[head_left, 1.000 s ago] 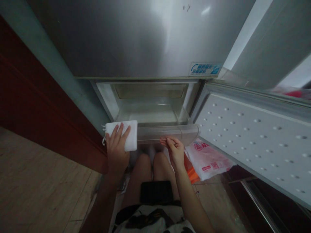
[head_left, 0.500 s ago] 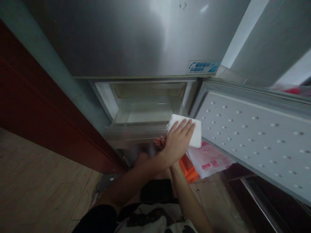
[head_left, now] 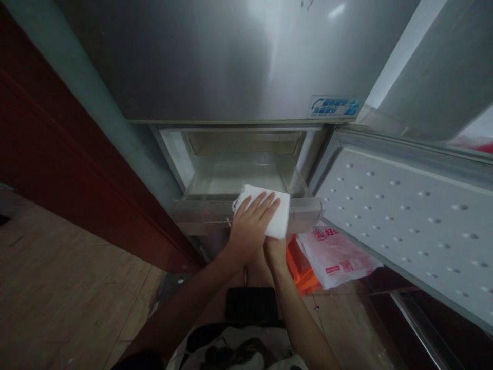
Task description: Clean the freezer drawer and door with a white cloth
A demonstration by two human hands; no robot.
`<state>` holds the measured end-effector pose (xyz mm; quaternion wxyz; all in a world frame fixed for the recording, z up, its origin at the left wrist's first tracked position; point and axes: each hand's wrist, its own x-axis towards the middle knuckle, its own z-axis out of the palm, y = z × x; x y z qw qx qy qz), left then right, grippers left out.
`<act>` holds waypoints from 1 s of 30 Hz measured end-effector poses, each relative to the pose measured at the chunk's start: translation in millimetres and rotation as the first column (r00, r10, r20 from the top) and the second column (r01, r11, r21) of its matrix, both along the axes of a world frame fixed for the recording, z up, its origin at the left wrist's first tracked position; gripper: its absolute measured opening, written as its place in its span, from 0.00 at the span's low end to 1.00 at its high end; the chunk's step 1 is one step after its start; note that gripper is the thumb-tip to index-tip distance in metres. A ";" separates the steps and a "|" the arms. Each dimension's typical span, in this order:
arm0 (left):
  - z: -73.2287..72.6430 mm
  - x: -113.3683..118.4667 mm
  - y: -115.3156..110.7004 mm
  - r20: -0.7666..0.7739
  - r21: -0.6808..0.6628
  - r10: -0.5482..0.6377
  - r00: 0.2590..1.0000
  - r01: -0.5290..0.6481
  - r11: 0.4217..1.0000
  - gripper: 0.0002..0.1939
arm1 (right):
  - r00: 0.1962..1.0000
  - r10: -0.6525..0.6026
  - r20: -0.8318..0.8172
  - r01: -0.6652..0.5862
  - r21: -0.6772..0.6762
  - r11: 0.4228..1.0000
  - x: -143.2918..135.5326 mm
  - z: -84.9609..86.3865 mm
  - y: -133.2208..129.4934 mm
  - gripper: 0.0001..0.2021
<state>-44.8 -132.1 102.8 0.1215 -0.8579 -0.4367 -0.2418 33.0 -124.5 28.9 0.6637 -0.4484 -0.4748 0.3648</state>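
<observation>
A folded white cloth (head_left: 280, 218) lies against the top of the clear drawer front (head_left: 304, 213). On the cloth rests my left hand (head_left: 252, 223), its fingers stretched out flat and slightly apart. My right hand (head_left: 275, 250) is just below the cloth, close beside my left wrist; its fingers are hidden. The drawer is pulled out from the open lower compartment of a grey fridge (head_left: 200, 67), and its white bottom (head_left: 246, 180) shows nothing on it.
The fridge door (head_left: 404, 216) stands open at the right. Below it are an orange container (head_left: 304, 277) and a white plastic bag with red print (head_left: 339, 257) on the tiled floor (head_left: 77, 288). A dark red panel (head_left: 96, 180) slants down the left side.
Both hands and the white cloth have moved left along the drawer front, from its right end toward the middle. The right hand's fingers, seen before left of the left wrist, are now hidden.
</observation>
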 end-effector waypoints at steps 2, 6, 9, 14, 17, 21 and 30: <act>-2.4 -34.5 -3.4 0.041 -0.018 0.094 0.995 -0.093 0.996 0.26 | 0.992 0.084 -0.092 -0.086 -0.025 0.996 7.6 -11.4 -3.7 0.11; -9.3 -102.8 -9.9 0.167 -0.011 0.302 0.939 -0.304 0.953 0.28 | 0.948 0.195 -0.252 -0.211 -0.038 0.977 17.8 -10.1 -9.2 0.10; -14.4 -136.3 -12.8 0.283 -0.014 0.371 0.885 -0.383 0.924 0.28 | 0.896 0.224 -0.383 -0.253 -0.025 0.967 18.4 -4.5 -10.0 0.09; -20.8 -140.3 -10.6 0.411 -0.029 0.399 0.819 -0.426 0.904 0.31 | 0.869 0.184 -0.459 -0.219 -0.023 0.975 22.3 -3.7 -8.4 0.10; -22.4 -128.2 -9.6 0.450 -0.018 0.400 0.799 -0.440 0.898 0.31 | 0.876 0.163 -0.454 -0.195 -0.025 0.980 29.5 -4.6 -9.3 0.11; -21.7 -111.9 -11.6 0.419 -0.014 0.405 0.813 -0.440 0.898 0.32 | 0.880 0.143 -0.452 -0.177 -0.035 0.984 36.9 -5.1 -13.1 0.11; -11.2 -44.5 -12.2 0.194 -0.011 0.262 0.945 -0.265 0.964 0.29 | 0.934 0.100 -0.343 -0.144 -0.103 0.984 37.3 -6.1 -15.1 0.14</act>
